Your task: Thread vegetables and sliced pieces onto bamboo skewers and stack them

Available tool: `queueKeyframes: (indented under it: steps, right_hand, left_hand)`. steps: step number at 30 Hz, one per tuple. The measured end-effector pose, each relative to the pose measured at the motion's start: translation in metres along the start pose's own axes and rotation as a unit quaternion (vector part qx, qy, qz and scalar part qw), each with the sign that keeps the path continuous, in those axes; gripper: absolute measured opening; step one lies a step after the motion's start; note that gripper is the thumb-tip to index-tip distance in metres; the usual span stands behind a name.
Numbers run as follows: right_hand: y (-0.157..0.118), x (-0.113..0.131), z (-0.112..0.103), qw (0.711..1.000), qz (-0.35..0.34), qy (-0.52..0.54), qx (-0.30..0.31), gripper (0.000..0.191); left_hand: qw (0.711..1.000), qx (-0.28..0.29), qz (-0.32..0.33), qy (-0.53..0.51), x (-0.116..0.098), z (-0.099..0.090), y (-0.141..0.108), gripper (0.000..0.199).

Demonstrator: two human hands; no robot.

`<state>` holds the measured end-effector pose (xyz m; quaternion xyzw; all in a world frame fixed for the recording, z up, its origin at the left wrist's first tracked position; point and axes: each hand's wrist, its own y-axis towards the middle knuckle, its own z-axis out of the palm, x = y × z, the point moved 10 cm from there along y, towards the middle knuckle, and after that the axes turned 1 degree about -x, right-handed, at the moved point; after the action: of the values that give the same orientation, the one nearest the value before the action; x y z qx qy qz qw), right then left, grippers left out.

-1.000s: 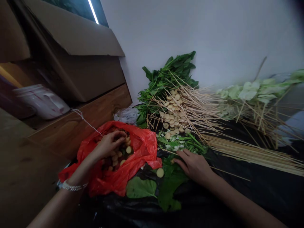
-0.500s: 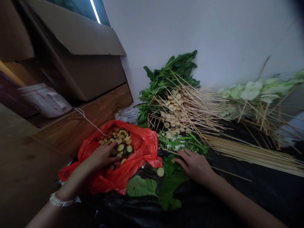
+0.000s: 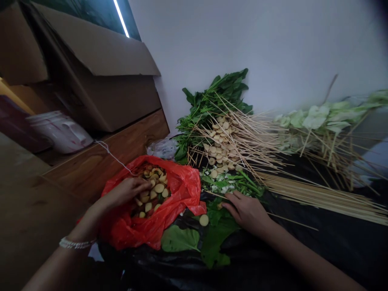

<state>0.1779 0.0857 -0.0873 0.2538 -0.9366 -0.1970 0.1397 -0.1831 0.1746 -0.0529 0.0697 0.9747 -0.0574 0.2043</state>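
A red plastic bag (image 3: 183, 182) lies open, full of pale round slices (image 3: 159, 188). Over its left part is my left hand (image 3: 129, 190), fingers pressed together at the slices; what they pinch, if anything, is too small to make out. My right hand (image 3: 247, 210) is closed around a thin wooden skewer (image 3: 292, 221), whose tip points left towards the bag. Under and beside that hand lie large green leaves (image 3: 216, 238). One loose round slice (image 3: 204, 220) rests between the bag and the leaves.
Behind are skewers loaded with slices (image 3: 222, 141), leafy greens (image 3: 218, 93) and skewered cabbage (image 3: 321, 117). Bare skewers (image 3: 321, 196) lie in a row at the right on black plastic (image 3: 342, 238). A cardboard box (image 3: 121, 101) and a white jug (image 3: 60, 131) stand at the left.
My left hand has lifted and drawn back slightly up and left over the bag, uncovering more slices. My right hand keeps its hold on the skewer. The view has shifted slightly.
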Motion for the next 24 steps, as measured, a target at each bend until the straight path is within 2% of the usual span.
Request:
queueKeyframes:
  steps: [2,4,8,10,14,18,21,24]
  right_hand:
    - [0.0,0.0,-0.001,1.0,-0.001,-0.001,0.0,0.034]
    - [0.001,0.001,0.0,1.0,-0.002,-0.001,0.003,0.034]
    - [0.001,0.0,0.001,1.0,0.004,-0.002,0.01,0.034]
    - [0.001,-0.001,0.002,1.0,0.008,-0.004,0.011,0.034]
    - [0.001,-0.001,0.004,1.0,0.008,-0.012,0.021,0.034]
    - [0.001,0.0,0.002,1.0,0.003,-0.013,0.009,0.035]
    - [0.001,0.0,0.001,1.0,0.001,-0.014,0.005,0.037]
    - [0.001,0.0,0.002,1.0,0.001,-0.015,0.008,0.037]
  left_hand:
    - [0.999,-0.033,0.002,-0.006,0.005,-0.008,0.007,0.048]
    - [0.996,-0.081,0.017,0.021,0.005,-0.011,0.015,0.042]
    - [0.988,-0.128,0.032,0.083,-0.004,0.009,0.027,0.041]
    - [0.988,-0.132,0.032,0.074,-0.008,0.02,0.028,0.041]
    - [0.993,-0.102,0.051,-0.037,-0.012,0.033,0.027,0.035]
    - [0.985,-0.125,0.023,-0.116,0.001,0.023,0.031,0.032]
    - [0.968,-0.152,-0.022,-0.2,0.016,0.015,0.035,0.033]
    - [0.94,-0.141,-0.056,-0.304,0.024,0.015,0.034,0.034]
